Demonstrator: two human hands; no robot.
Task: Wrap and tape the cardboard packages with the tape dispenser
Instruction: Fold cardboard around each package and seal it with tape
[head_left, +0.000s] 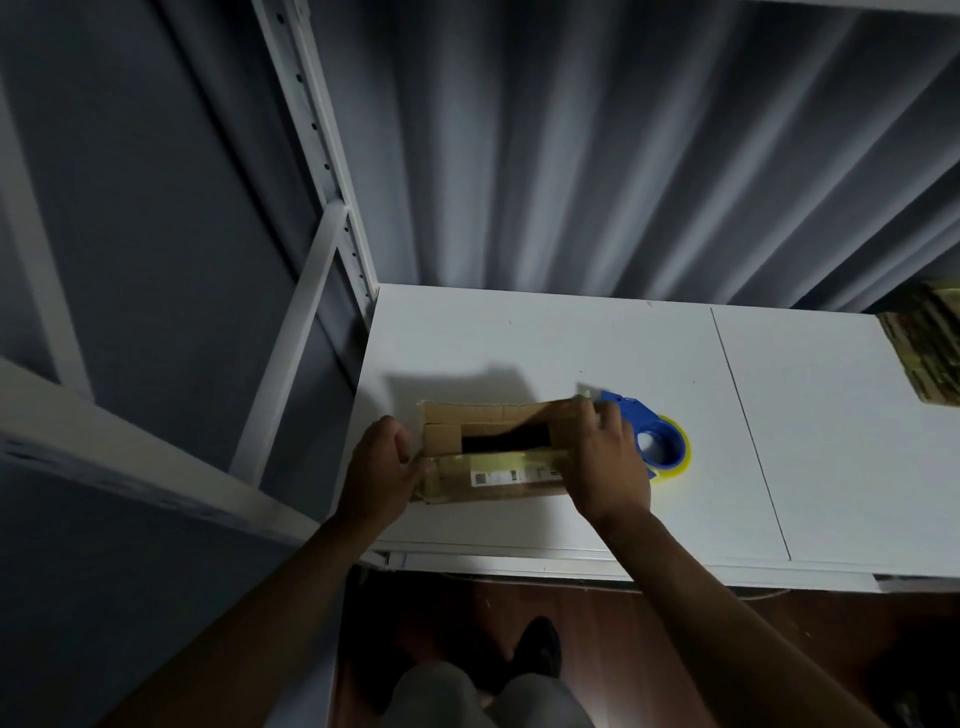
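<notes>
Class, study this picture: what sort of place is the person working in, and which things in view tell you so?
Probably a small packing or storeroom corner, dimly lit. Clues: a white worktable holding a cardboard box and blue tape dispenser, white metal shelving beside it, and a stack of flattened cardboard at the right edge.

box: matt cardboard, glossy tape | dispenser: blue plastic | table: smooth white

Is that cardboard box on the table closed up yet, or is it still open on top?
Still open: the cardboard box shows a dark gap between its top flaps, while both hands hold its ends.
</notes>
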